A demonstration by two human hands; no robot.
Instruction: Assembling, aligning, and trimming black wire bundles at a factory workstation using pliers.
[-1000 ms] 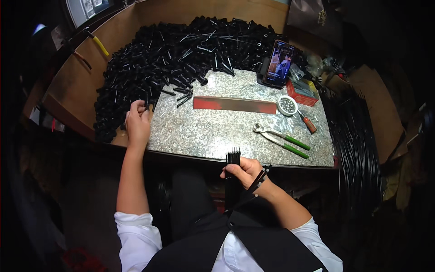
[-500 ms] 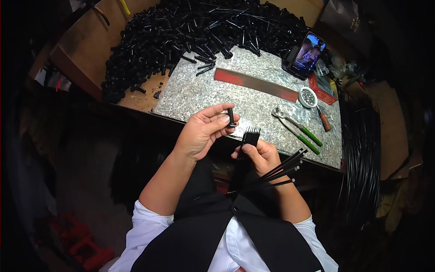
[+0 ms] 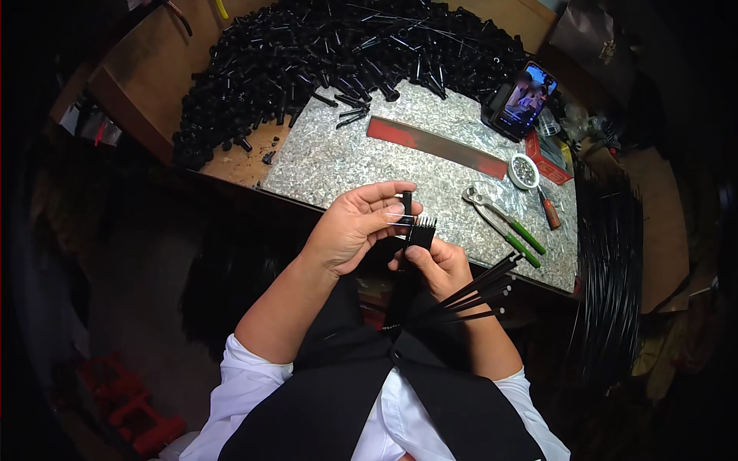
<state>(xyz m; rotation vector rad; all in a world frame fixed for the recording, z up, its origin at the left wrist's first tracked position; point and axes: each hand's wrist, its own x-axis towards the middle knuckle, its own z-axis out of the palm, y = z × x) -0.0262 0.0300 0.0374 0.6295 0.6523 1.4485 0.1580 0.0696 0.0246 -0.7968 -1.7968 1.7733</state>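
Between the fingertips and thumb of my left hand [image 3: 350, 230] is a short black cylindrical piece [image 3: 407, 201]. A thin pale line, like a wire, passes by it. My right hand [image 3: 442, 265] grips a flat row of thin black rods [image 3: 420, 235] with pale metal tips pointing up. The lower end of the black piece is at those tips; whether they touch, I cannot tell. Several black rods with round grey ends [image 3: 480, 290] fan out to the right beside my right wrist. Parts of both hands' fingers are hidden behind what they hold.
A large heap of black parts [image 3: 307, 69] covers the far side of the speckled board [image 3: 323, 165]. On the board lie a red-brown flat bar [image 3: 438, 147], green-handled pincers [image 3: 503, 227], a screwdriver [image 3: 550, 209] and a white bowl [image 3: 524, 170]. A phone [image 3: 526, 100] stands behind; long black rods [image 3: 611, 276] hang right.
My left hand has moved right with the black piece, bringing it over the metal tips of the rods. My right hand keeps its grip, shifted slightly left.
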